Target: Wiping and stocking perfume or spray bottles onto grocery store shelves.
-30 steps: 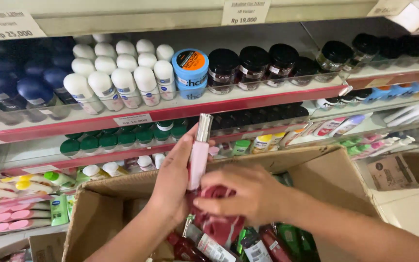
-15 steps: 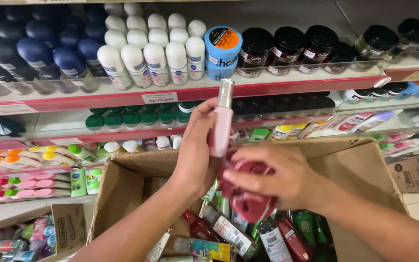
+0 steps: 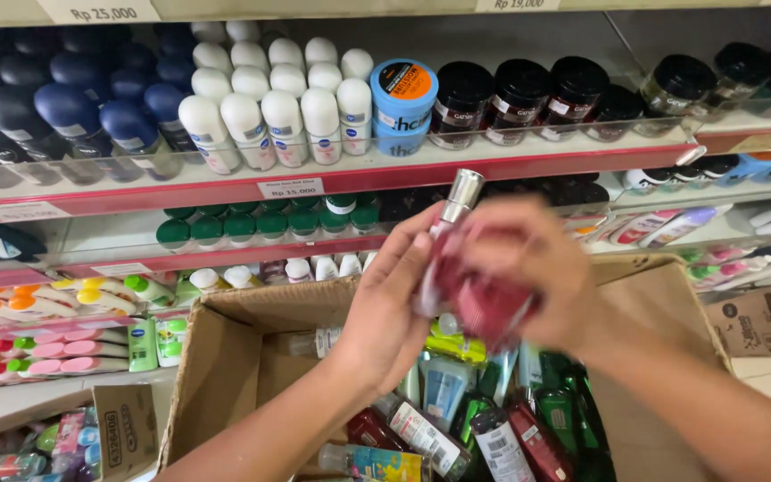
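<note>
Left hand [image 3: 394, 303] gripping a pink bottle [image 3: 446, 234] upright, silver cap up, above the open box [image 3: 225, 357]; right hand [image 3: 528, 268] closed on a red cloth [image 3: 484, 303] against the bottle; risk: hard rubbing could slip the bottle into the box's packed bottles.

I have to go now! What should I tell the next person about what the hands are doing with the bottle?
Left hand: holds a slim pink bottle with a silver cap upright above the open cardboard box.
Right hand: pressing a dark red cloth against the bottle's lower part; it is blurred.
In the box: a jumble of green, red and clear bottles.
Behind: shelves of white, blue and black-capped containers.
Done: one bottle is out of the box.
Left: the bottle is not yet on a shelf, and many bottles are in the box.
</note>
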